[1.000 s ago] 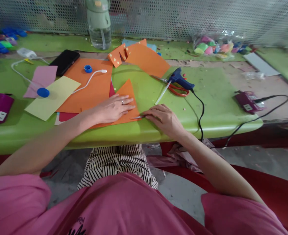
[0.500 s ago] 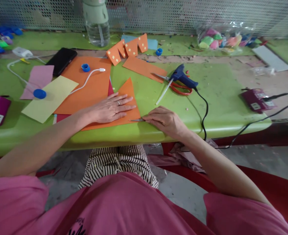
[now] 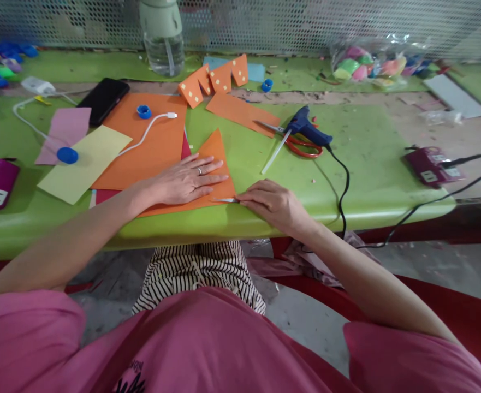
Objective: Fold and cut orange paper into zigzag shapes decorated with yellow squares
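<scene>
My left hand (image 3: 186, 180) lies flat on an orange sheet of paper (image 3: 216, 143) near the table's front edge, its fingers spread and pressing down. The sheet's far corner rises to a point beyond the fingers. Close by on the right, my right hand (image 3: 271, 204) is closed around a thin pointed metal blade (image 3: 225, 200). Its tip points left and lies over the paper's lower right corner; the handle is hidden in my fingers. Red paper (image 3: 107, 197) shows under my left forearm.
Beyond my right hand lie a blue glue gun (image 3: 306, 128) and red-handled scissors (image 3: 303, 148). Orange dotted cutouts (image 3: 226, 77), a water bottle (image 3: 164, 52) and a black phone (image 3: 104, 101) stand farther back. Yellow paper (image 3: 85, 164) lies left. A black cord (image 3: 346, 185) hangs over the front edge.
The blade has shifted slightly left and catches more light, with its tip farther over the paper. My left hand stays put, and the view has moved a little.
</scene>
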`<act>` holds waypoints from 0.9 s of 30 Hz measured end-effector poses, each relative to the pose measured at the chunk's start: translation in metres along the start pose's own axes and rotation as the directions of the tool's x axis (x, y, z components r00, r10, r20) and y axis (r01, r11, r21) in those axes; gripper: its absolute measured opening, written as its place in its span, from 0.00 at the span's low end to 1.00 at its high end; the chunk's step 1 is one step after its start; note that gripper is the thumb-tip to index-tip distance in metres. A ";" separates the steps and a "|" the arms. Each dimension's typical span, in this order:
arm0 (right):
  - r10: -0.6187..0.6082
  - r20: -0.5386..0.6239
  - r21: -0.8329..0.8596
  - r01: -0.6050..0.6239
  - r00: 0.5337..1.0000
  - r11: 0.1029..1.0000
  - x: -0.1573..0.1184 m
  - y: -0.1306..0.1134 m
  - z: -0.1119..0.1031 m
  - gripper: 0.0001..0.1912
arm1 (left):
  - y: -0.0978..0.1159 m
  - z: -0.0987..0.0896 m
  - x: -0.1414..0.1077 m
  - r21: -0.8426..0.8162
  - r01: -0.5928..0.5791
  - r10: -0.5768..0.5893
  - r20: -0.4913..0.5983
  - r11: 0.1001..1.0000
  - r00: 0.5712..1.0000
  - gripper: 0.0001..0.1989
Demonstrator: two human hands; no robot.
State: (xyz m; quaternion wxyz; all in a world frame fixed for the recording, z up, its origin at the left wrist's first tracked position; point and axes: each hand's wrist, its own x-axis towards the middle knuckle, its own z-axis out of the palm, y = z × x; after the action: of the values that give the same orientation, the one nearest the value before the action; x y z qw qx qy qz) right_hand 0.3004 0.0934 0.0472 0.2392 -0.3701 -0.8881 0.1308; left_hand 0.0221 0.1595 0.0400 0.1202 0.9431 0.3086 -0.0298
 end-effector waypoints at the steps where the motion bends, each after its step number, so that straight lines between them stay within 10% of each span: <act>1: 0.020 -0.009 -0.010 -0.020 1.000 1.000 0.000 0.000 0.000 0.12 | 0.000 0.001 0.000 -0.001 0.000 0.000 -0.005 1.000 1.000 0.27; 12: 0.085 -0.043 -0.057 -0.088 0.995 0.994 0.003 0.016 -0.004 0.10 | 0.010 0.001 0.004 -0.007 0.080 -0.081 -0.175 0.997 0.981 0.27; 27: 0.042 0.012 0.021 -0.043 0.999 0.999 0.011 0.024 -0.005 0.10 | -0.012 0.002 -0.011 -0.020 0.013 -0.013 -0.014 1.000 1.000 0.30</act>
State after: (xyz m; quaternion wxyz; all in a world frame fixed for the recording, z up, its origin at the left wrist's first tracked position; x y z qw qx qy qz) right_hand 0.3106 0.1183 0.0446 0.2351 -0.3856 -0.8800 0.1475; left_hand 0.0065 0.1619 0.0366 0.1273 0.9400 0.3160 -0.0209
